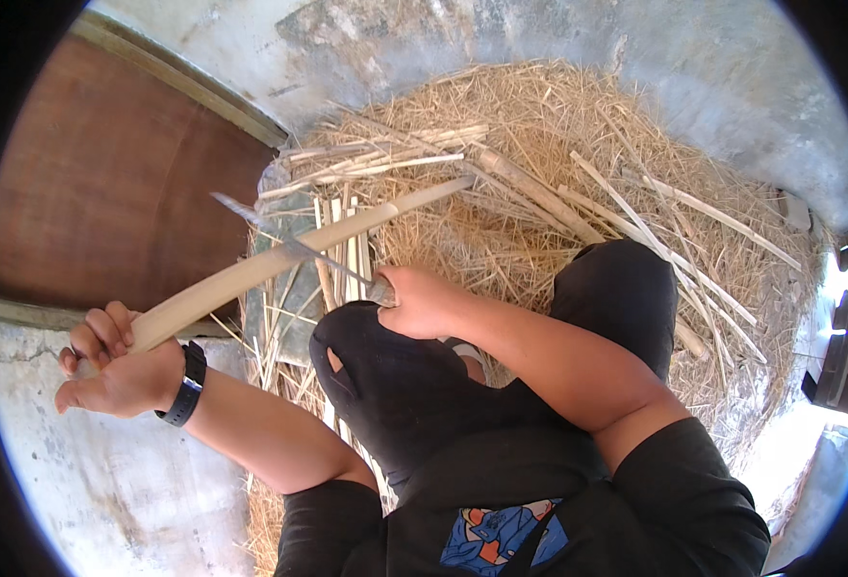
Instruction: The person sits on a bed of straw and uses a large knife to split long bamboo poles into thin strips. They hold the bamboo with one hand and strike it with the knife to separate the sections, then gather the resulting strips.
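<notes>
A long split piece of bamboo [241, 277] slants from lower left up to the straw. My left hand [121, 361], wearing a black wristband, holds its near end, fingers curled beside it and thumb apart. In my right hand [419, 300], near my left knee, the fingers are closed on the handle end of a long knife [335, 263]. The knife's thin blade crosses the bamboo at mid-length, and its tip shows on the far side. Whether the blade has cut in, I cannot tell. The handle is mostly hidden by my fingers.
Straw [530, 106] covers the ground, with bamboo strips [356, 245] and thicker bamboo poles [539, 192] scattered over it. A brown door panel [126, 183] stands at the left. A weathered wall [539, 38] curves round the back. My bent knees [616, 293] are close to the hands.
</notes>
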Available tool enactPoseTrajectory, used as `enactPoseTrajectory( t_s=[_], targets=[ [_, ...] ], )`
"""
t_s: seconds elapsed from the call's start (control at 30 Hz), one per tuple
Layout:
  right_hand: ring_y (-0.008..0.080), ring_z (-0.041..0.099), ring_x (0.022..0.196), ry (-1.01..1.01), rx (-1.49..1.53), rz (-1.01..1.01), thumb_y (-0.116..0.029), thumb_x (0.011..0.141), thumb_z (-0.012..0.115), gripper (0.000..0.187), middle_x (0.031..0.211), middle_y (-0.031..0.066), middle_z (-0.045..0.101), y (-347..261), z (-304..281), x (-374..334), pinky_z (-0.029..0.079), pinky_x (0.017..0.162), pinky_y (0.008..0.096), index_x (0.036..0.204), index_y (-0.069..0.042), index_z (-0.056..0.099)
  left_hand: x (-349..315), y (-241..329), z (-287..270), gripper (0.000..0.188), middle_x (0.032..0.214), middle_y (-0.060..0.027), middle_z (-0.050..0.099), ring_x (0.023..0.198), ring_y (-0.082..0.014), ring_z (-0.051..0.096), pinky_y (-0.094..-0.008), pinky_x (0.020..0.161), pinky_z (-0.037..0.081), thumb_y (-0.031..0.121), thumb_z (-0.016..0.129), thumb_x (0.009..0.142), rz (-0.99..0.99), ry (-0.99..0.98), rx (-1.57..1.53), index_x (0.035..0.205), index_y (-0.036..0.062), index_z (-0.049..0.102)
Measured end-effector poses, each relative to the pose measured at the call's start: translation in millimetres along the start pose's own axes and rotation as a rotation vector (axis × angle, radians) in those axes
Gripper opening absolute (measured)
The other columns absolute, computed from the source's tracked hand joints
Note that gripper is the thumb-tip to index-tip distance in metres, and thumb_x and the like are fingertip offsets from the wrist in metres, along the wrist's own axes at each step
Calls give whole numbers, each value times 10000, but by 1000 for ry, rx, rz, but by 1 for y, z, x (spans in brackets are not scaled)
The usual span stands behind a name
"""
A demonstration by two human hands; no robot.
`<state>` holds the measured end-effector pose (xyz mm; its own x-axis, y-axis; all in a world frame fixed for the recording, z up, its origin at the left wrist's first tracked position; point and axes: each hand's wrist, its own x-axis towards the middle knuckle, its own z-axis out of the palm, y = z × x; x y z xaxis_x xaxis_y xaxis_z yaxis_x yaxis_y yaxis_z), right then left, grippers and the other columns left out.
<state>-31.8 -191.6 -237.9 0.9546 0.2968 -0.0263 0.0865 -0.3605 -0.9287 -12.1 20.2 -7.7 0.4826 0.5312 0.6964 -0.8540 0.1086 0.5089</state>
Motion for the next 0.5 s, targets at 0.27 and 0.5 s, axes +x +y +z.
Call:
enactPoseTrajectory(
  t_s=[0.27, 0.5],
  targets=[
    [330, 692, 860, 120, 59, 298, -166, 816, 688, 332, 930, 215, 689, 49, -24, 20, 538, 785, 436, 1081, 25, 623, 1, -1, 5, 612, 632, 48, 306, 519, -105, 266, -248, 491, 232, 822, 583, 793, -5, -171, -61, 837, 214, 530],
    [347, 697, 868, 287, 29, 195, -196, 822, 703, 378, 961, 228, 689, 14, -60, -2, 539, 795, 434, 1097, 50, 619, 68, 63, 8, 395, 607, 72, 352, 495, -81, 302, -250, 522, 276, 544, 718, 828, -51, -647, -391, 788, 199, 530]
  ],
)
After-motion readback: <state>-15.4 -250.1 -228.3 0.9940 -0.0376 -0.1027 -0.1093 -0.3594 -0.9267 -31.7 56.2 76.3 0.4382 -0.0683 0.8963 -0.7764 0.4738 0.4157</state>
